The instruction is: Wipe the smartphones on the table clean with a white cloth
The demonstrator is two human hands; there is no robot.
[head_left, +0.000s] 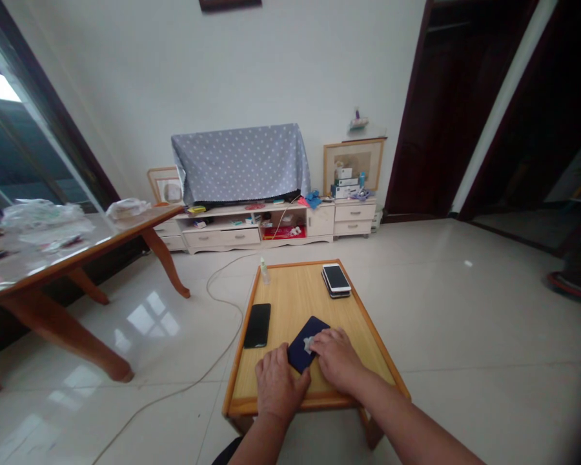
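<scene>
A dark blue phone (298, 351) lies at a slant on the small wooden table (295, 290), near its front edge. My left hand (279, 382) grips the phone's lower left corner between thumb and fingers. Pinched in the fingertips of my right hand (337, 357) is a small grey-white cloth (308, 344), pressed on the phone's upper face. To the left of the phone lies a black phone (257, 325). Toward the back right corner, a white phone (336, 278) with a dark screen rests on top of another dark device. A small clear bottle (265, 271) stands at the back left corner.
A cable (217, 358) runs across the tiled floor left of the small table. Farther left stands a larger wooden table (126, 223) with plastic bags (43, 216) on it. Along the wall is a white low cabinet (232, 237), bearing something under a grey dotted cloth (242, 165).
</scene>
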